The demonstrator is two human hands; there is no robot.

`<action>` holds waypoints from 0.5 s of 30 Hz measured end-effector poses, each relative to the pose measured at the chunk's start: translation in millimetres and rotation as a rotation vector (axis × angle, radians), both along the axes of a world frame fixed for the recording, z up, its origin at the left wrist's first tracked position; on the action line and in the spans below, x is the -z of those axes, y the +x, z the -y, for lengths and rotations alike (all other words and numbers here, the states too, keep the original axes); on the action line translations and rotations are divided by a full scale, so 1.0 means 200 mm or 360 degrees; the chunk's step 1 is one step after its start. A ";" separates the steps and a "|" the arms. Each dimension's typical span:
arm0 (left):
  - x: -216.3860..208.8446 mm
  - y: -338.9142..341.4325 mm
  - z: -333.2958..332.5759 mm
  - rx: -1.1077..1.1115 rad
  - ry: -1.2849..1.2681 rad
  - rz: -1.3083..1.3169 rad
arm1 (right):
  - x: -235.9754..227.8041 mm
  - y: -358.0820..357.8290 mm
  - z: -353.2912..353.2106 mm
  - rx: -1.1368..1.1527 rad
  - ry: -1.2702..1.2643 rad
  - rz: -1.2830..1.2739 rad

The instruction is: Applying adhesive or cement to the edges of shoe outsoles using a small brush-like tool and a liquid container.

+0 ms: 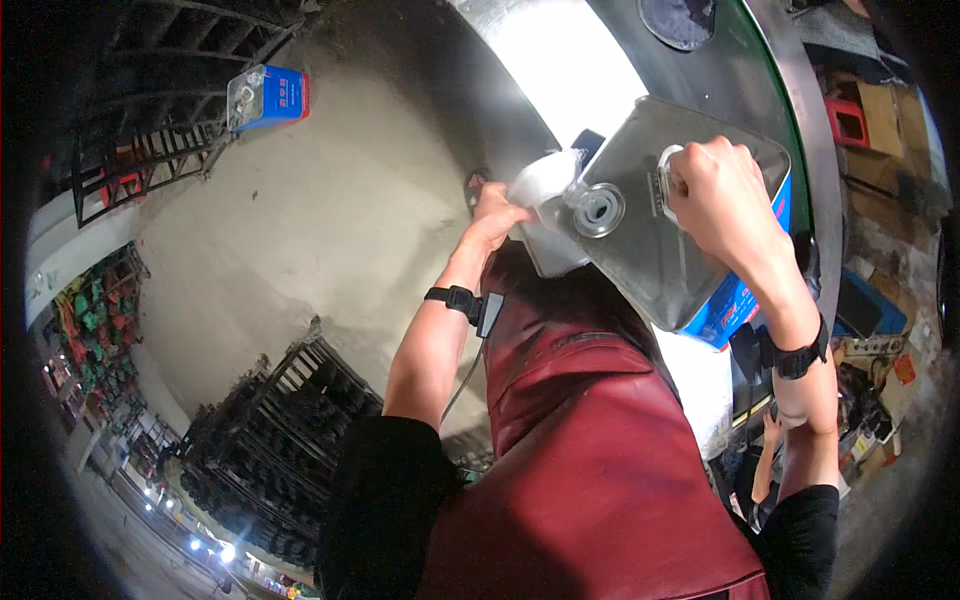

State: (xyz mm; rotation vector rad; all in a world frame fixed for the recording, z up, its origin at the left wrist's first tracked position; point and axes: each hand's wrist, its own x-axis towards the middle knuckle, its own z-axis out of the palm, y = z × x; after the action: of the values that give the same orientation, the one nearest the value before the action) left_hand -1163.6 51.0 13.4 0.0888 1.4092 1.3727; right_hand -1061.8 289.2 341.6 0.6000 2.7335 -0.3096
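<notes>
My right hand (722,196) is closed around the white handle on top of a large square metal can (655,265). Its top is grey and its side blue with some red. The can is tilted to the left, so its round clear spout (600,208) sits beside a white plastic container (543,180) with a wide, rounded top. That container is held by my left hand (492,214), with the thumb along its near side and the other fingers mostly hidden. Its lower part (552,252) shows below the spout. Whether liquid is flowing cannot be made out.
A similar blue and red can (268,97) stands on the floor at the far left, by a black metal rack (140,175). Dark stacked racks (270,440) are at the lower left. A metal-edged counter (745,75) runs along the right. Another person's arm (768,455) shows at lower right.
</notes>
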 end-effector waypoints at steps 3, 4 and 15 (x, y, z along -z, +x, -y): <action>-0.06 -0.04 -0.01 0.0002 -0.0020 0.0099 | -0.05 0.00 0.00 0.0018 0.0019 -0.0019; -0.08 -0.05 -0.01 0.0004 -0.0020 0.0096 | -0.07 0.00 0.00 0.0030 0.0021 -0.0010; -0.24 -0.21 -0.05 -0.0119 -0.0030 0.0142 | -0.18 0.05 -0.04 0.0144 -0.0080 -0.0092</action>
State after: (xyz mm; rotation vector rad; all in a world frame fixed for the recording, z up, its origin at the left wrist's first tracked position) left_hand -1206.3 61.3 60.7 -0.0376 1.3623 1.4076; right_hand -1052.1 296.4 378.5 0.7130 2.7495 -0.4225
